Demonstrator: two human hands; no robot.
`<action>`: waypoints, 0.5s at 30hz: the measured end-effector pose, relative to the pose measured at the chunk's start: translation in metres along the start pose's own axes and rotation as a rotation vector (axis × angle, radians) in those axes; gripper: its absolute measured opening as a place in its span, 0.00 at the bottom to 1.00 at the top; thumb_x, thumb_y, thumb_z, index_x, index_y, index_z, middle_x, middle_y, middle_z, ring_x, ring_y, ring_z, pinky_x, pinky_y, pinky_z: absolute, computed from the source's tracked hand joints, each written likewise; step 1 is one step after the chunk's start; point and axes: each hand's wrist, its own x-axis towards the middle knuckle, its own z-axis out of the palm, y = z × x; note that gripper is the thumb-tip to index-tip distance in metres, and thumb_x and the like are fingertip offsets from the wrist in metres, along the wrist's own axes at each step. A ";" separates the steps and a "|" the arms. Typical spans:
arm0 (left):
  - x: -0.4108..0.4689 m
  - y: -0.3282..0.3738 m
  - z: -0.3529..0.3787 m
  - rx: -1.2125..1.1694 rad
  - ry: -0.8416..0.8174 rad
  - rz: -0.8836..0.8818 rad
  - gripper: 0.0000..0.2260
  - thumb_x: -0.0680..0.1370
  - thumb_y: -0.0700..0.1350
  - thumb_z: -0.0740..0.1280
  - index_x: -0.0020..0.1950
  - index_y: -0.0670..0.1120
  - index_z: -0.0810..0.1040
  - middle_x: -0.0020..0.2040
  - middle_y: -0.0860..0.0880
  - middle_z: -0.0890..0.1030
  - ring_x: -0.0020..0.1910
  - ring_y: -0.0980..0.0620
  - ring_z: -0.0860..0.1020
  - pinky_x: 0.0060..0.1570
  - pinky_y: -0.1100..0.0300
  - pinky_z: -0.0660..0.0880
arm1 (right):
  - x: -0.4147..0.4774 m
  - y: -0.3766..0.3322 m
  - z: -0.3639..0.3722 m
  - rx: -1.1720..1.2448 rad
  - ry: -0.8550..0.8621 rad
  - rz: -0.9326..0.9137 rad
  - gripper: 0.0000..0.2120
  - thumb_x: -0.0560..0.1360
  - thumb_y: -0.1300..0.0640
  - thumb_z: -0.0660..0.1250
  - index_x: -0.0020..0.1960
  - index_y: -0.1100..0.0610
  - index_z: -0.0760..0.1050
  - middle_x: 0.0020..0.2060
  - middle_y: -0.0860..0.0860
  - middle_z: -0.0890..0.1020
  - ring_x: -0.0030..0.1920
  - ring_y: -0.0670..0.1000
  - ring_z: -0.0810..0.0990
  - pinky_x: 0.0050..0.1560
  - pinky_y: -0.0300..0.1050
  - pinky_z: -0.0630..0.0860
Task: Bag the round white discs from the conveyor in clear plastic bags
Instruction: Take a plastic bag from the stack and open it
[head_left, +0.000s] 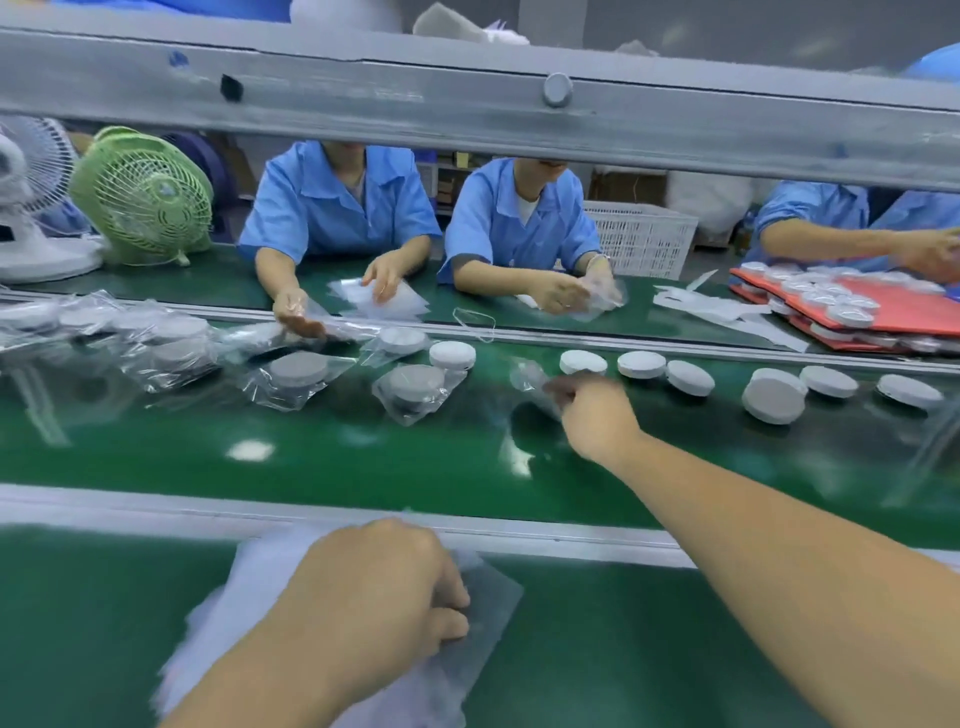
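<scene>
**Take 1 disc cleanly**

My right hand (592, 410) is just beside a disc (583, 361) on the belt (363, 457). Its fingers are curled and blurred, so I cannot tell what they hold. My left hand (384, 587) pinches the bags (493, 587). I should grip only 1 disc, by its rim.

Bright, even overhead light. White glare patches on green conveyor belt (363, 457); soft shadows only. Motion-smeared clear bags (78, 332) at left. Strong wide-angle bending along grey rail (467, 104), edges soft.
</scene>
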 end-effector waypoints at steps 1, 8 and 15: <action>0.002 0.005 0.003 0.017 0.006 0.028 0.12 0.70 0.62 0.64 0.51 0.65 0.79 0.50 0.62 0.82 0.52 0.60 0.77 0.49 0.59 0.76 | 0.005 0.000 0.004 -0.043 -0.075 0.008 0.21 0.80 0.67 0.59 0.68 0.52 0.80 0.62 0.56 0.83 0.57 0.59 0.82 0.58 0.48 0.79; 0.008 0.009 0.020 0.081 0.124 0.092 0.10 0.78 0.60 0.61 0.50 0.58 0.80 0.50 0.61 0.81 0.51 0.58 0.75 0.54 0.55 0.71 | -0.044 -0.003 0.012 -0.012 -0.206 -0.233 0.18 0.81 0.44 0.65 0.70 0.43 0.76 0.72 0.46 0.75 0.68 0.50 0.76 0.70 0.46 0.70; 0.011 0.010 0.035 -0.114 0.116 0.130 0.11 0.78 0.63 0.60 0.54 0.65 0.80 0.57 0.72 0.77 0.59 0.66 0.71 0.60 0.62 0.69 | -0.147 0.055 -0.009 0.067 0.071 -0.299 0.12 0.78 0.39 0.64 0.56 0.39 0.83 0.59 0.32 0.80 0.66 0.35 0.69 0.68 0.38 0.67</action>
